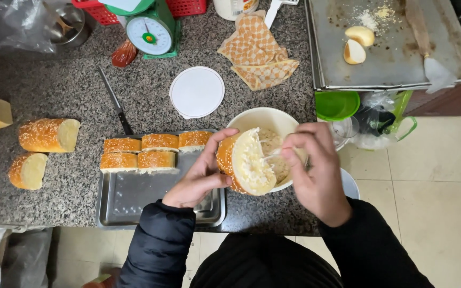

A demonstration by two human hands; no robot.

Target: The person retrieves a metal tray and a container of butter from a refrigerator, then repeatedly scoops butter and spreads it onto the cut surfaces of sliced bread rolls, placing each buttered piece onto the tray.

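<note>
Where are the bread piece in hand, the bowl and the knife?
bread piece (252, 162), head view, on its cream-covered cut face.
bowl (252, 118), head view, on its far rim.
knife (114, 101), head view, on its blade.

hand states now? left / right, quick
Left hand: closed on a cut bread piece, held over the bowl.
Right hand: fingers pinched on a thin white utensil touching the bread's spread.

A single head-worn camera looks almost straight down from above the person's chest, fairly close. The speckled grey stone surface (150, 90) fills the upper and left frame; pale floor tiles (433, 176) run down the right side.
</note>
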